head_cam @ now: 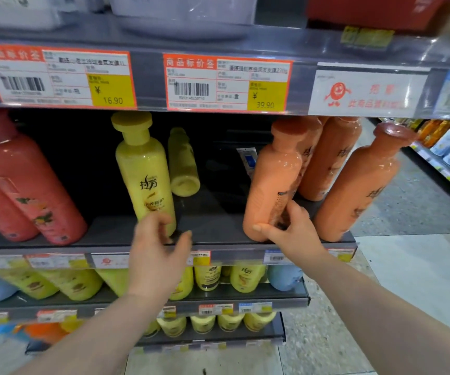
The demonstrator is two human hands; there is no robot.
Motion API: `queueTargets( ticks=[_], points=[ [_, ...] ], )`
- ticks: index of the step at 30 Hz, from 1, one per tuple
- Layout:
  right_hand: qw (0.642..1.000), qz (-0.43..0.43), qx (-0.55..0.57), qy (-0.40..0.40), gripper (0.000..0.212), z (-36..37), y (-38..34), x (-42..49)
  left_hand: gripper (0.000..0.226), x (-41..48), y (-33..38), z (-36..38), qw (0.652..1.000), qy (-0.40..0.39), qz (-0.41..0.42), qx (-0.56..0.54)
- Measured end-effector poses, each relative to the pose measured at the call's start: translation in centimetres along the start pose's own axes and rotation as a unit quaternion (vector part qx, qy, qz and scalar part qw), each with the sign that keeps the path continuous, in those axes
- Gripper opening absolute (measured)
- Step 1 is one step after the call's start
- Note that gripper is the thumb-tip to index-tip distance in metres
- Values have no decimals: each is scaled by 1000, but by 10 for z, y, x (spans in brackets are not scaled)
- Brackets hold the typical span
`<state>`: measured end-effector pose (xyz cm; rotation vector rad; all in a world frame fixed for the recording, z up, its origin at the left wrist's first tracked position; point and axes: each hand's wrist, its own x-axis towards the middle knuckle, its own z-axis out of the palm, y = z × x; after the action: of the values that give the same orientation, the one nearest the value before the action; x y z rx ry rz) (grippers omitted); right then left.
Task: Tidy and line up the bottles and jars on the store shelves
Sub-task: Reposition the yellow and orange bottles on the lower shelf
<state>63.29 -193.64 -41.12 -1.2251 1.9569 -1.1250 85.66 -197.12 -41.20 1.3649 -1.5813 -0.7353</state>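
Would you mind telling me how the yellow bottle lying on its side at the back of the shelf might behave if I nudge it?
The lying yellow bottle is round-bodied, so it would probably roll sideways on the shelf. Its glossy plastic looks slippery. It appears full, so likely fairly heavy for its size.

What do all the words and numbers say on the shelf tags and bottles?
"¥ 16.90": left orange-framed paper price tag.
"商品标价签": top of the middle orange-framed paper price tag.
"¥ 39.90": that same tag's yellow box.
"拉芳": tall yellow plastic bottle.
Too blurred to read: small print and barcode digits on both tags, white paper sign with a red cartoon figure, peach-orange plastic bottle label, lower shelf tags.
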Motion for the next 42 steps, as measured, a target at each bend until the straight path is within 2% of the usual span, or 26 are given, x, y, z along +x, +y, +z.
queueTargets(
  ticks=[2,3,6,7,9,12,14,16,18,20,22,25,26,29,32,35,37,40,42],
  points=[
    [1000,5,9,-22,56,-3,1,1,39,3,19,22,995,-92,19,-21],
    [999,8,25,-34,54,-5,1,2,49,9,30,34,989,-145,11,-29],
    [996,14,67,-58,55,-7,3,0,91,28,58,66,953,-295,-40,-64],
    [995,16,79,-64,58,-7,4,-1,97,33,64,73,940,-328,-57,-78],
    [994,14,86,-65,63,-4,7,-2,94,44,69,82,925,-361,-84,-84],
    [997,1,75,-33,65,1,10,-4,82,46,68,90,939,-330,-61,-73],
    [997,-20,69,7,73,4,13,-9,89,37,68,98,967,-253,-15,3],
    [997,-35,51,45,74,7,16,-15,96,25,70,106,977,-195,-5,90],
    [997,-24,25,64,67,7,17,-19,90,18,71,112,973,-214,-25,80],
    [998,-15,26,61,53,5,18,-17,75,19,69,114,959,-275,-69,-15],
    [998,-21,28,51,52,4,20,-13,65,23,64,113,941,-314,-86,-86],
    [997,-43,-28,51,63,0,24,-12,50,30,53,111,957,-272,-40,-95],
    [997,-46,-44,52,62,-2,24,-12,54,31,52,111,959,-268,-31,-92],
    [996,-57,-55,42,55,-8,23,-13,74,30,47,114,941,-325,-61,-70],
    [995,-64,-55,47,54,-16,23,-23,62,26,43,119,940,-321,-73,-88],
    [989,-83,-41,114,32,-35,34,-39,66,27,46,125,950,-301,-57,-67],
    [984,-42,-15,173,28,-52,43,-44,70,28,51,130,950,-306,-42,-50],
    [971,29,-42,233,33,-74,54,-31,75,28,55,136,945,-321,-32,-52],
    [978,81,-44,190,65,-82,54,-18,74,27,56,139,944,-323,-31,-56]
  ],
)
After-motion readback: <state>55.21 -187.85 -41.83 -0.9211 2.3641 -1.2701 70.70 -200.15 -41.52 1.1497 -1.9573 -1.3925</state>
